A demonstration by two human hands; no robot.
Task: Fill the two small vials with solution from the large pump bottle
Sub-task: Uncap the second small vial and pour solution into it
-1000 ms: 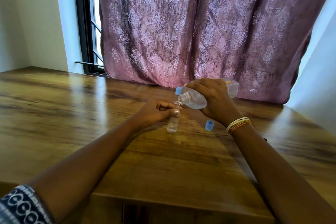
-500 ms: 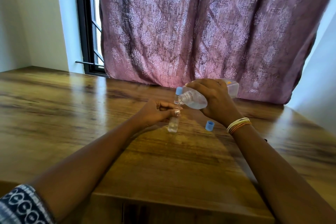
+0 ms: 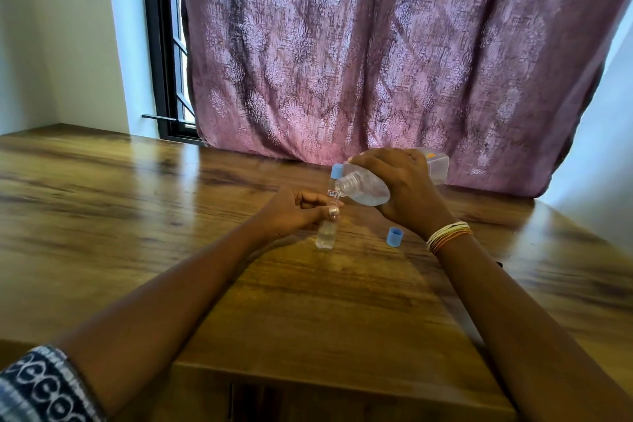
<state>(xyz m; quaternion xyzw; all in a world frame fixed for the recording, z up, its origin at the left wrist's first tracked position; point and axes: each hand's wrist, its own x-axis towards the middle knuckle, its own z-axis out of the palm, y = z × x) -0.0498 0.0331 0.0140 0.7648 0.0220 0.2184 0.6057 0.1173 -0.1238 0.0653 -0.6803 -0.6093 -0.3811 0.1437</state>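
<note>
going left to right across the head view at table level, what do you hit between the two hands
left hand → open vial it pinches → loose blue cap on the table → bangles on the right wrist. The tilted large bottle, the right hand and the capped vial overlap, so they are left out.

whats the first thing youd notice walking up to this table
The right hand tips a large clear bottle neck-down over a small vial that the left hand steadies upright on the wooden table, mid-table. A loose blue cap sits just right of the vial, and a second, blue-capped vial stands behind the bottle's neck.
</note>
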